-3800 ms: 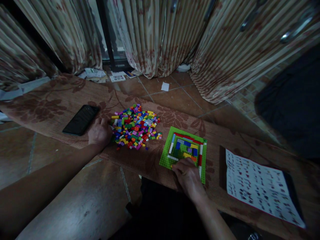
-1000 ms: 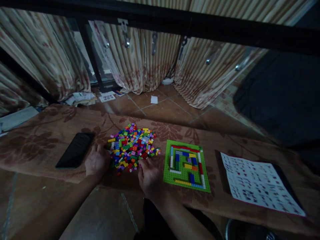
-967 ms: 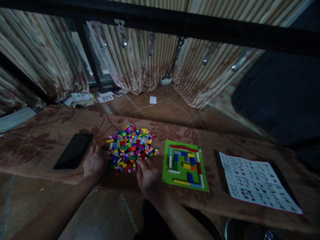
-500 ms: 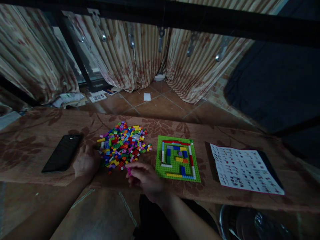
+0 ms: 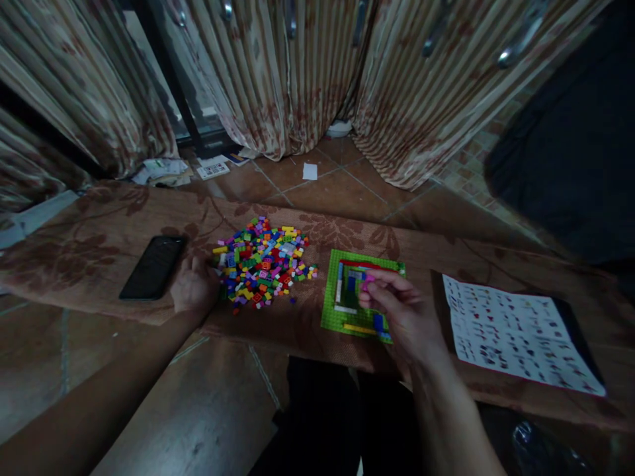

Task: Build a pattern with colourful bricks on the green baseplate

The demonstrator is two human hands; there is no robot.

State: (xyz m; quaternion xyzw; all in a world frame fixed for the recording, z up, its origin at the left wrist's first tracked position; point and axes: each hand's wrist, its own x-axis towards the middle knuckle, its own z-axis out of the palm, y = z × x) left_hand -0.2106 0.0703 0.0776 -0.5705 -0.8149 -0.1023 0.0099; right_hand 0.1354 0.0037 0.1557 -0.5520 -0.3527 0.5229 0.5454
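Note:
Between thumb and fingers of my right hand (image 5: pixel 404 311) is a small pink building brick (image 5: pixel 368 281), held over the green baseplate (image 5: pixel 331 316). On that plate, rows of red, white, blue and yellow bricks form a frame with short rows inside; my hand covers its right part. Beside the left edge of a heap of loose coloured bricks (image 5: pixel 265 261), my left hand (image 5: pixel 194 284) rests on the cloth with its fingers curled in. What is under those fingers, if anything, is hidden.
A black phone (image 5: pixel 153 268) lies left of my left hand. To the right of the baseplate is a printed sheet (image 5: pixel 516 330) on a dark flat thing. Patterned brown cloth (image 5: pixel 292 330) covers the narrow table. Beyond it are tiled floor, papers and striped curtains (image 5: pixel 307 86).
My right hand has carried the pink brick from the front of the heap rightward to above the baseplate. My left hand stays by the heap. The camera view has tilted down.

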